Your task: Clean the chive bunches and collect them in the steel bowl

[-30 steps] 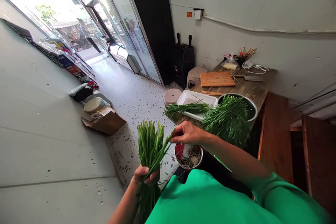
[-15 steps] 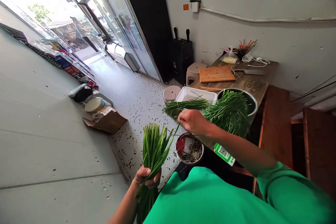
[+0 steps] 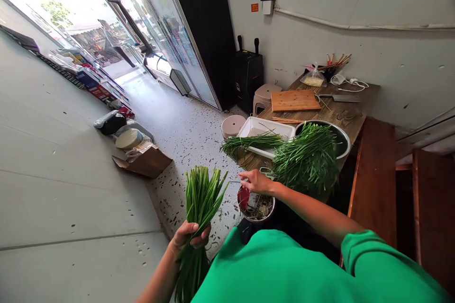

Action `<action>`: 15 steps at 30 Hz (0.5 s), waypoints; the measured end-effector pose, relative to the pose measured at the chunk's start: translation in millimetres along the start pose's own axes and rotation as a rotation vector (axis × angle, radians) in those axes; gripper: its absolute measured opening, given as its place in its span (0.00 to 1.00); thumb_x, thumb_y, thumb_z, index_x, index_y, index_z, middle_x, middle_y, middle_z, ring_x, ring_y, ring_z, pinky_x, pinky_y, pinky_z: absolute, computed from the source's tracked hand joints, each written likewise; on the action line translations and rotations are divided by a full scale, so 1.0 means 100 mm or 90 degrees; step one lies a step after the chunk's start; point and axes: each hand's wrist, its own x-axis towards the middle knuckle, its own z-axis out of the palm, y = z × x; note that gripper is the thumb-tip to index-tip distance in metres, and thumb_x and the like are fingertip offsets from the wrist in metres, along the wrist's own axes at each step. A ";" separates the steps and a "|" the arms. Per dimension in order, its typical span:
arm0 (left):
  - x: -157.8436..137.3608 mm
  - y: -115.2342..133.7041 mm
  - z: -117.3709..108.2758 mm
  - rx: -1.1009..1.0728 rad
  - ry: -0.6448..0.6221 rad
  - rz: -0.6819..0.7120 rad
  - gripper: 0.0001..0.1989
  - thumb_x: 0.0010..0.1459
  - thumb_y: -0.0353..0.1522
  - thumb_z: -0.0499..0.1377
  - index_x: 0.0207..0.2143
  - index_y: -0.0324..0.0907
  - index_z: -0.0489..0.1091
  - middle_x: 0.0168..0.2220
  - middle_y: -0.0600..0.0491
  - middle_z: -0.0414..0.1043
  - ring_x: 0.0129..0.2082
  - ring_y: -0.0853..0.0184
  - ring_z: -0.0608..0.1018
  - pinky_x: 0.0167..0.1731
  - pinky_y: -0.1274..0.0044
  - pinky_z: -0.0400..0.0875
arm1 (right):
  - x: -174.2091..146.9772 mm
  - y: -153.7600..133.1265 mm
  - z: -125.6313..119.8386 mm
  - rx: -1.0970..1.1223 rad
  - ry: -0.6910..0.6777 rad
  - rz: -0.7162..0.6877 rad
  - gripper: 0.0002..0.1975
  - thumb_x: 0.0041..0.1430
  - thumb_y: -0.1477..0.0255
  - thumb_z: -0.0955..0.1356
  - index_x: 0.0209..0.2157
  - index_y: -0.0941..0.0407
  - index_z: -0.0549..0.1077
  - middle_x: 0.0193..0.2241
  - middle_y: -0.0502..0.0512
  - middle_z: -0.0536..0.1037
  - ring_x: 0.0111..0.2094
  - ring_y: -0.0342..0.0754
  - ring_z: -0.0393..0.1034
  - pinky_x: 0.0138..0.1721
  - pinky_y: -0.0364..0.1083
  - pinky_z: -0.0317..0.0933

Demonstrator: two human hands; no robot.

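My left hand [image 3: 192,235] is closed round a thick bunch of garlic chives [image 3: 203,194]. The pale cut ends point up and the leaves hang below the fist. My right hand [image 3: 256,181] is over the rim of a round waste bin [image 3: 256,220], fingers loosely apart, and I see no stalk clearly held in it. Scraps and a red wrapper lie in the bin. Near that hand, a large pile of chives [image 3: 307,158] leans over a metal basin [image 3: 343,144]. A smaller bunch of chives [image 3: 254,142] lies across a white tray [image 3: 275,129].
On the wooden table [image 3: 350,112] are a cutting board [image 3: 295,101], a cleaver [image 3: 344,98], a bag [image 3: 314,78] and a white cable. Stools [image 3: 232,125] and a black speaker [image 3: 249,80] stand behind. A cardboard box [image 3: 151,163] is by the left wall; a wooden bench [image 3: 375,170] is at right.
My right hand has moved down from the table edge to over the bin, its fingers loosening from a pinch. The left hand's bunch has shifted slightly left.
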 end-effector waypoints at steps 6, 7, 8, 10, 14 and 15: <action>0.03 0.00 0.11 0.037 0.057 -0.008 0.16 0.48 0.40 0.59 0.22 0.32 0.70 0.10 0.60 0.50 0.09 0.80 0.51 0.11 0.84 0.47 | -0.02 -0.46 -0.44 -0.240 0.276 -0.392 0.12 0.63 0.72 0.62 0.45 0.60 0.71 0.41 0.61 0.76 0.41 0.48 0.70 0.40 0.47 0.66; 0.03 0.00 0.13 0.038 0.054 -0.010 0.17 0.47 0.40 0.59 0.21 0.33 0.70 0.09 0.61 0.49 0.09 0.80 0.50 0.11 0.84 0.46 | -0.02 -0.47 -0.46 -0.299 0.287 -0.424 0.11 0.63 0.73 0.61 0.42 0.61 0.72 0.39 0.61 0.76 0.39 0.47 0.70 0.37 0.46 0.66; 0.04 0.00 0.14 0.040 0.048 -0.013 0.17 0.47 0.41 0.59 0.20 0.33 0.70 0.09 0.61 0.48 0.09 0.80 0.50 0.10 0.83 0.45 | -0.02 -0.46 -0.46 -0.345 0.293 -0.453 0.10 0.63 0.75 0.61 0.40 0.61 0.72 0.38 0.60 0.76 0.37 0.47 0.70 0.36 0.46 0.66; 0.04 0.01 0.15 0.055 0.032 -0.017 0.17 0.46 0.42 0.59 0.20 0.34 0.70 0.09 0.61 0.47 0.09 0.80 0.50 0.10 0.83 0.44 | -0.03 -0.41 -0.46 -0.399 0.295 -0.505 0.10 0.63 0.76 0.61 0.40 0.62 0.72 0.38 0.60 0.76 0.36 0.46 0.69 0.36 0.46 0.65; 0.03 0.05 0.12 0.087 0.007 -0.012 0.18 0.46 0.42 0.60 0.20 0.34 0.71 0.08 0.60 0.48 0.09 0.79 0.52 0.10 0.83 0.45 | -0.08 -0.36 -0.50 -0.409 0.224 -0.536 0.11 0.64 0.77 0.59 0.41 0.62 0.71 0.37 0.60 0.75 0.37 0.45 0.69 0.38 0.45 0.64; 0.03 0.06 0.10 0.087 0.006 -0.005 0.18 0.46 0.42 0.60 0.20 0.33 0.71 0.08 0.60 0.49 0.09 0.79 0.52 0.10 0.83 0.45 | -0.10 -0.36 -0.51 -0.399 0.194 -0.524 0.11 0.64 0.77 0.58 0.40 0.61 0.71 0.37 0.60 0.75 0.37 0.44 0.68 0.38 0.45 0.63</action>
